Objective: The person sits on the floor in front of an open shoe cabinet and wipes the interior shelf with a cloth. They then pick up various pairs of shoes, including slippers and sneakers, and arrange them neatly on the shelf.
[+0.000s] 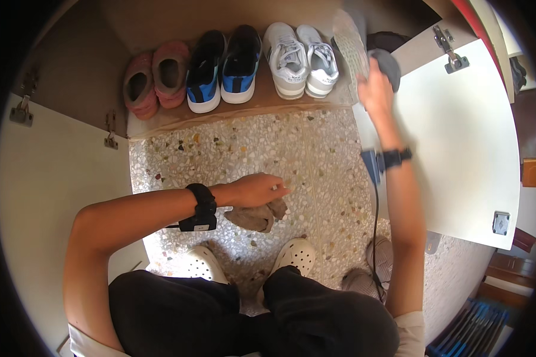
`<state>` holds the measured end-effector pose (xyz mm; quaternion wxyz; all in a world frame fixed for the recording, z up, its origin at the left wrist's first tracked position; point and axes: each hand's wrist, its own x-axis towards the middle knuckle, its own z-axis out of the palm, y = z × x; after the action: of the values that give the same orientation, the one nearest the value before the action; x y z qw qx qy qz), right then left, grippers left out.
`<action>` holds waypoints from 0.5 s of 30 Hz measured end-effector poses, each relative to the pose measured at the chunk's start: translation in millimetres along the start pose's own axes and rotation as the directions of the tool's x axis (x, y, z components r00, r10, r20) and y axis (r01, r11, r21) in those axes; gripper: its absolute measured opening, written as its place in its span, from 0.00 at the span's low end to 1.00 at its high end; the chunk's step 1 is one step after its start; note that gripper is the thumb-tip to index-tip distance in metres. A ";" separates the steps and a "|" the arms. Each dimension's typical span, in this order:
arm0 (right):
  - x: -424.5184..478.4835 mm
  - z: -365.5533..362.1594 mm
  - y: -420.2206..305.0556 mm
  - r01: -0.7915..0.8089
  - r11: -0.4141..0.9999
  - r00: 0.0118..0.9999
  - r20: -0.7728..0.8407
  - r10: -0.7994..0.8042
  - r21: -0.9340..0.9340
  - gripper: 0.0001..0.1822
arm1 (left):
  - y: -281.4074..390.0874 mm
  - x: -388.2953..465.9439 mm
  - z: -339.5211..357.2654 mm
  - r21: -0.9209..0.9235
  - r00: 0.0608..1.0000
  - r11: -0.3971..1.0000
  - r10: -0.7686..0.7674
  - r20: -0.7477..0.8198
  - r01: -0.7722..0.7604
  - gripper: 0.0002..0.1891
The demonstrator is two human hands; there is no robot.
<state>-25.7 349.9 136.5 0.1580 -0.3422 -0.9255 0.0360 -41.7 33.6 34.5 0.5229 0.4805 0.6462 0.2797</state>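
My left hand (260, 189) is closed around a brown cloth (254, 218) that hangs below it, above the speckled floor. At the right end of the cabinet shelf, my right hand (377, 91) grips a pair of grey shoes (386, 67), blurred by motion. One shows a pale textured sole (352, 44); my fingers partly hide the other. To their left on the shelf stand white-and-grey sneakers (288, 62), blue-and-black sneakers (241, 67) and pink slip-on shoes (169, 73), each as a pair with heels towards me.
Cabinet doors stand wide on the left (67, 178) and right (451, 143), with metal hinges (449, 49). White clogs (297, 256) are on my feet. Brownish-grey slippers (379, 259) rest on the terrazzo floor (335, 178). A black cable (376, 223) hangs by my right forearm.
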 end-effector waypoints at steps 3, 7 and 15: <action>37.9 28.6 8.7 0.073 0.992 0.997 -0.009 -0.074 -0.105 0.20 | -11.8 -3.0 1.4 0.034 0.999 0.998 0.052 -0.013 -0.051 0.20; 28.5 61.4 11.6 0.088 0.982 0.994 0.084 -0.075 -0.166 0.17 | -13.6 -13.2 -3.7 0.010 1.000 1.000 -0.012 -0.027 0.012 0.20; -1.5 98.6 21.7 -0.033 0.999 0.948 0.315 0.037 -0.017 0.33 | -37.2 -9.1 -3.4 0.063 0.999 0.998 -0.022 -0.029 0.023 0.17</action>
<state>-42.3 369.6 38.9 0.0056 -0.3493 -0.9329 0.0878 -57.2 11.5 7.0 0.5011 0.4856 0.6675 0.2598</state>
